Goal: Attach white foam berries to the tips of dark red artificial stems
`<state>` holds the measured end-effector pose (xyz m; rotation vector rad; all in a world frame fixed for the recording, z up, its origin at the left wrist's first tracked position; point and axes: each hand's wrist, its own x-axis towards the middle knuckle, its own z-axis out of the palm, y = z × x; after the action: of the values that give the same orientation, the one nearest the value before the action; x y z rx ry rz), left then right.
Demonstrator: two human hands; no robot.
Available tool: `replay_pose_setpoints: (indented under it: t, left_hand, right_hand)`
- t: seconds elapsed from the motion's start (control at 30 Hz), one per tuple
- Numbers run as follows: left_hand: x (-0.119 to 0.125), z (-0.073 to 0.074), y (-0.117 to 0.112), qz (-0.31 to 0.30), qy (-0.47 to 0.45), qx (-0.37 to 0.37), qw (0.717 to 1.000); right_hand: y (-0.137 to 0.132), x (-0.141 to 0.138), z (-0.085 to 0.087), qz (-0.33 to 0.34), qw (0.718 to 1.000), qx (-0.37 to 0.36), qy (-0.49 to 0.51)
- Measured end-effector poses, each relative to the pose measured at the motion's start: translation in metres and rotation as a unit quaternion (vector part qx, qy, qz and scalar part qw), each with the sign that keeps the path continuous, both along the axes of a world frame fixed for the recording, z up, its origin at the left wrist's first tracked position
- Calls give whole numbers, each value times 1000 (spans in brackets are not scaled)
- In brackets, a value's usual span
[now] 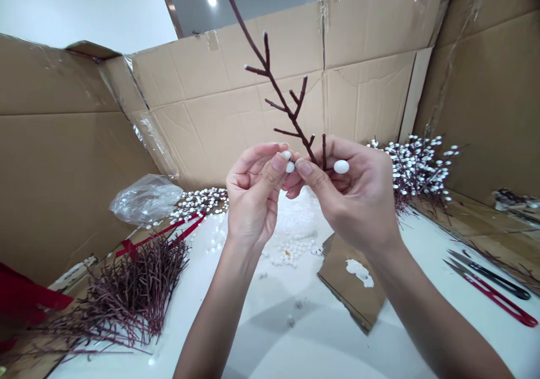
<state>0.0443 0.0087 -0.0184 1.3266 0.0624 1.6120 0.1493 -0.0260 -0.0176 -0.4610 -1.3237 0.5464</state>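
Left hand (253,196) pinching small white foam beads (289,162), right hand (350,199) curling narrowly around a larger bead (341,166) and a still-bare red twig branch (276,86), finished white-beaded sprays (417,168) standing beyond.

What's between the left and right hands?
In the head view, a dark red twig rises from between the left hand and right hand, with two white beads at the left hand's fingertips.

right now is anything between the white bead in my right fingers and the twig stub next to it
Nothing visible: the white bead in your right hand sits just beside the bare stub of the dark red twig, with only a small gap between them.
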Motion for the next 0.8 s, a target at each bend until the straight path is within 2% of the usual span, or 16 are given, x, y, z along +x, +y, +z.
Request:
replay_pose_setpoints:
  t: [0.3, 0.6, 0.8]
  left_hand:
    - [1, 0, 0, 12, 9, 23, 1000]
    - [0, 3, -3, 45, 20, -1, 999]
    - [-4, 5, -4, 46, 34, -17, 998]
  right_hand:
    - [-1, -2, -2, -30, 1000, 5, -5]
    - [-1, -2, -1, -48, 998, 11, -24]
    - [-1, -1, -3, -65, 997, 15, -43]
